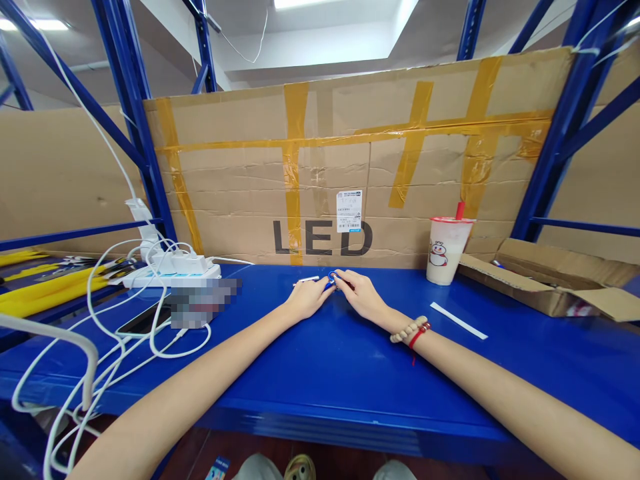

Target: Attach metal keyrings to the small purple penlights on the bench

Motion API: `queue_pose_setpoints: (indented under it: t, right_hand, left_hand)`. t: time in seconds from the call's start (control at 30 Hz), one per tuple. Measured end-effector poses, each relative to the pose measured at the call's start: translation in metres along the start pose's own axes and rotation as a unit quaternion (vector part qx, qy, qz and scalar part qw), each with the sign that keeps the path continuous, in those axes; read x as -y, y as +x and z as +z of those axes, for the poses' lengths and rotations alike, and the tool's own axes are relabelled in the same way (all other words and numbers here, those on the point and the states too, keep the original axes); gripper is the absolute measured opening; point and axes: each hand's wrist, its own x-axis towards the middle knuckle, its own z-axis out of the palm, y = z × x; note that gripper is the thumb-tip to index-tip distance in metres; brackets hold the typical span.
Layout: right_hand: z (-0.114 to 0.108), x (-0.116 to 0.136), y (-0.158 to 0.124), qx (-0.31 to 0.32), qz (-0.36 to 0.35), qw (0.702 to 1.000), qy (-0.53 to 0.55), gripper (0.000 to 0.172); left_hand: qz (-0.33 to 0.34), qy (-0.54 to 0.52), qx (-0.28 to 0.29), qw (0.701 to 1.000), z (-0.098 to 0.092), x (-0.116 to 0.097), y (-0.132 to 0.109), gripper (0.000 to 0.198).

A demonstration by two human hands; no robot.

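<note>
Both my arms reach forward over a blue metal shelf (320,373). My left hand (307,298) is closed on a thin white stick-like piece (306,281) that pokes out to its left. My right hand (361,292), with bead and red-string bracelets on the wrist, has its fingers pinched together. Between the two hands' fingertips sits a small blue ring-shaped part (331,278), which both hands touch. What exactly it is stays too small to tell.
A taped cardboard sheet marked LED (350,167) stands behind the shelf. A drink cup with a red straw (447,250) and an open cardboard box (550,280) are at the right, a white strip (459,320) lies near. A power strip (173,270) with white cables sits left.
</note>
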Motion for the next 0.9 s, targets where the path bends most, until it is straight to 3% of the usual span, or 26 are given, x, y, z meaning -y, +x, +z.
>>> queue_pose_setpoints:
  t: [0.37,0.9]
  right_hand:
    - [0.0022,0.0003,0.0003,-0.003,0.039,0.999,0.020,0.026]
    - [0.0035,-0.0040,-0.0002,-0.008,0.028,1.000,0.006,0.025]
  left_hand:
    - [-0.011,-0.055,0.007,0.998,0.0001,0.0014,-0.0002,0.032]
    - [0.017,-0.113,0.011,0.993,-0.0012,0.0027,-0.0024,0.027]
